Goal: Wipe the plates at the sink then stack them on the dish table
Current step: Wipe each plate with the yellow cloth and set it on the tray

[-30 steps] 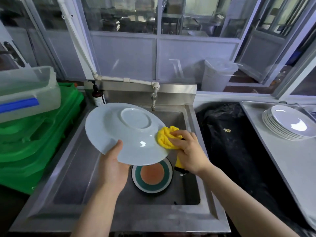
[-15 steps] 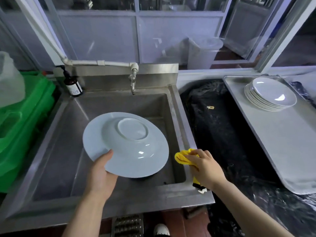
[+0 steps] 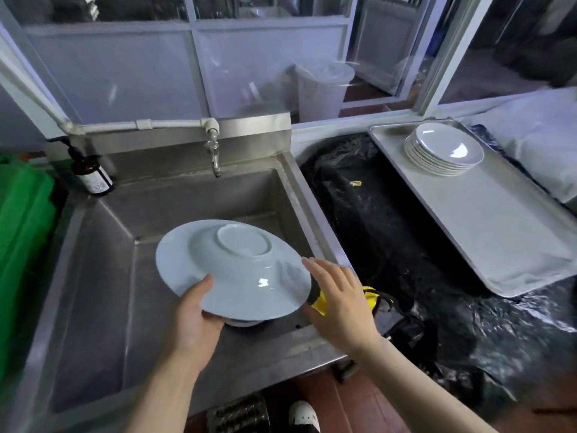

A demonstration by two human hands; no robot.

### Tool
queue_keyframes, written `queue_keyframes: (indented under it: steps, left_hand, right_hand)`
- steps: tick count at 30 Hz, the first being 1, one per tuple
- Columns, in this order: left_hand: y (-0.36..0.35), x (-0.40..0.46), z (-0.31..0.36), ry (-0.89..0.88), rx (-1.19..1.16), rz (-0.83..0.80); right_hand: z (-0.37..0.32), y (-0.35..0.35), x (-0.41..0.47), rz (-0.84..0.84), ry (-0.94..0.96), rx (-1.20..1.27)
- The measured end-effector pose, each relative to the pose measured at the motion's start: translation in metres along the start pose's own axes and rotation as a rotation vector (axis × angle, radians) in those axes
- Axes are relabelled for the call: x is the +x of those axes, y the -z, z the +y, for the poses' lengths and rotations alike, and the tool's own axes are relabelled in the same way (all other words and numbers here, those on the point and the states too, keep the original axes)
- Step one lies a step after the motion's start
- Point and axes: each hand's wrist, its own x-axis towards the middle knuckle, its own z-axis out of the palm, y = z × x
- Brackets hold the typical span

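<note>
A white deep plate (image 3: pixel 237 270) is held upside down over the steel sink (image 3: pixel 103 276), its foot ring facing up. My left hand (image 3: pixel 195 314) grips its near rim, thumb on top. My right hand (image 3: pixel 340 304) hovers with straight fingers beside the plate's right rim, holding nothing. The yellow cloth (image 3: pixel 321 303) lies on the sink's right edge, mostly hidden under that hand. Only a sliver of another plate (image 3: pixel 242 322) shows at the sink's bottom. A stack of several white plates (image 3: pixel 443 153) stands on the dish table (image 3: pixel 499 232) at the right.
A tap (image 3: pixel 214 151) juts over the sink's back wall, with a brown pump bottle (image 3: pixel 92 173) at the back left corner. Green crates (image 3: pixel 22 245) stand at the left. Black plastic sheeting (image 3: pixel 374 220) covers the gap between sink and dish table.
My right hand has let go of the yellow cloth on the sink's right edge and opened beside the plate. The view swung right and down; the left hand still holds the plate.
</note>
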Motion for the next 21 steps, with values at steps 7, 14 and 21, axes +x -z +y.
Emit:
queue_keyframes:
  steps: [7, 14, 21]
  left_hand:
    - [-0.012, -0.011, 0.009, 0.028, -0.045, -0.06]
    - [-0.015, -0.021, 0.029, 0.035, -0.063, -0.155]
    - [-0.006, -0.023, 0.054, 0.017, 0.072, -0.347]
  right_hand:
    - [-0.073, -0.018, 0.027, 0.205, 0.159, 0.008]
    - [-0.091, -0.005, 0.047, 0.484, 0.194, -0.08]
    - [-0.104, 0.012, 0.058, 0.574, 0.178, -0.114]
